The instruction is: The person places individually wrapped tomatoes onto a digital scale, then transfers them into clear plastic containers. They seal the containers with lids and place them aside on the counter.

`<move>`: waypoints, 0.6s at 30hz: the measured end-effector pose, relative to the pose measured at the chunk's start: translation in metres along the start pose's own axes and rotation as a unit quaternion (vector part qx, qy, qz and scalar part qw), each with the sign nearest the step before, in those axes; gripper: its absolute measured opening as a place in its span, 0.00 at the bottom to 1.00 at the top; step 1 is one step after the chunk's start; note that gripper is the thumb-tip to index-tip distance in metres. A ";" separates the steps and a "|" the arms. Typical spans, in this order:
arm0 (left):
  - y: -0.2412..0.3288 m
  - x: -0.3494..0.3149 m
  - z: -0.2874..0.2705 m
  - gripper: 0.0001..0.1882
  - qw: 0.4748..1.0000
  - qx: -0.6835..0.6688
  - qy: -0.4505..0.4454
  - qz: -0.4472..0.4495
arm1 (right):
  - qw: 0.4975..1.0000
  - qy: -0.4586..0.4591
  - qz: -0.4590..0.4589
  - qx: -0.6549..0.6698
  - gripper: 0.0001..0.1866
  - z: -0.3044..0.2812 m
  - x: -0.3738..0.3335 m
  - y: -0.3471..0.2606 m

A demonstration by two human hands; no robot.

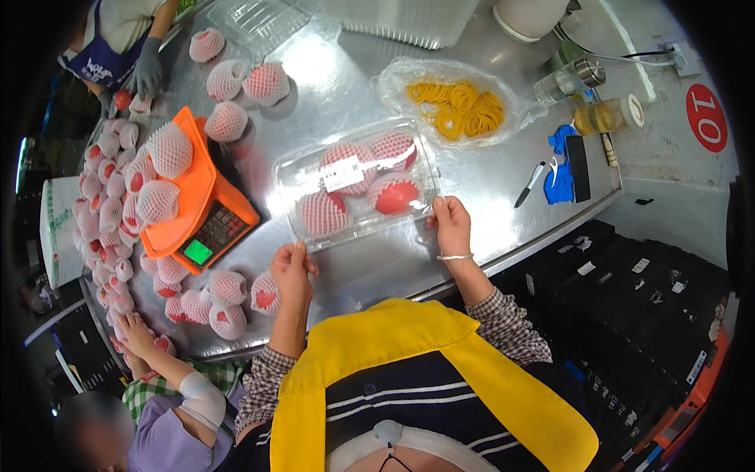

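Note:
A transparent plastic clamshell box [358, 230], its lid down with a white label [343, 175] on top, lies on the steel table in front of me. Inside it are several round red fruits [393, 194] in white foam nets. My left hand [292, 271] pinches its near left corner between thumb and fingers. At the near right corner, my right hand [451, 224] grips the rim, thumb on top. Left of the box stands an orange digital scale [177, 228] with a lit green display; netted fruits [170, 149] sit in its pan.
Many netted fruits [110, 185] are heaped at the left, where two co-workers' hands [145, 75] [140, 338] reach in. Yellow rubber bands [456, 110] lie in a plastic bag beyond the box. Stacked plastic trays [401, 20], a glass jar [609, 116], a marker [529, 185] and a phone [577, 169] are farther off.

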State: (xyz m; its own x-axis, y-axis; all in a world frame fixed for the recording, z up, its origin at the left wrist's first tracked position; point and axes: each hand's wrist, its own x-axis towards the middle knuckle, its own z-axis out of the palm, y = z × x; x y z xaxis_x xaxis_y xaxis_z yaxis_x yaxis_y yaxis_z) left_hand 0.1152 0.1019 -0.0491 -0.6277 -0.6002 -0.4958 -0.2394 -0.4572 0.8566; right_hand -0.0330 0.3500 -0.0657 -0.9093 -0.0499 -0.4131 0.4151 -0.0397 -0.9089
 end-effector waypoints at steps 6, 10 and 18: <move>0.003 -0.008 -0.010 0.07 0.994 0.107 -0.015 -0.021 | 0.991 0.036 -0.117 -0.058 0.05 0.004 -0.002 -0.019; 0.022 -0.012 0.000 0.20 0.890 0.403 0.033 0.210 | 0.978 0.023 -0.164 -0.123 0.09 -0.008 0.000 -0.019; 0.102 -0.014 0.119 0.43 0.549 0.669 -0.217 0.451 | 0.969 -0.086 0.142 0.180 0.08 -0.028 0.009 -0.038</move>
State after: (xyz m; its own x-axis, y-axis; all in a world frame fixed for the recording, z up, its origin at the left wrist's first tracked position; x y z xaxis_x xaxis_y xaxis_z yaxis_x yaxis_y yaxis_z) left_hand 0.0113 0.1422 0.0621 -0.9858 0.1607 0.0491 0.1674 0.9638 0.2075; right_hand -0.0581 0.3789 -0.0361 -0.7507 -0.2751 -0.6006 0.6602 -0.3440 -0.6677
